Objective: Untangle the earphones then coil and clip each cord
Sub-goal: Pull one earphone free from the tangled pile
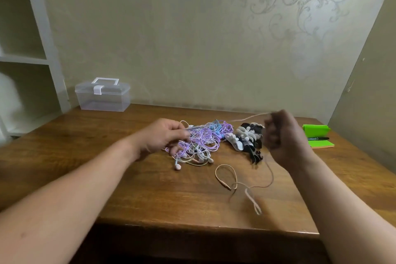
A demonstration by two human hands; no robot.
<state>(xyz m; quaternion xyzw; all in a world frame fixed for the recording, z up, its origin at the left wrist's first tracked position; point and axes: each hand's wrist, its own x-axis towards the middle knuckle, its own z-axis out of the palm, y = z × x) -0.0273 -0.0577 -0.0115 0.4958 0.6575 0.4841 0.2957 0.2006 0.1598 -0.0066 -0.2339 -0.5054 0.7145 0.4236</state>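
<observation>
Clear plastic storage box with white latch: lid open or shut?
Shut: the clear plastic storage box has its lid seated flat and the white latch down.

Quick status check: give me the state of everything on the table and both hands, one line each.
Left hand: closed on cords at the tangle's left side.
Right hand: fisted, raised, holding the pink cord.
Pink cord: mostly free of the tangle, loose, uncoiled.
Tangle of earphones: knotted heap on the table.
Pile of clips: unused.
Clear box: lid shut, latched.
Marker: capped, lying on green notepads.
</observation>
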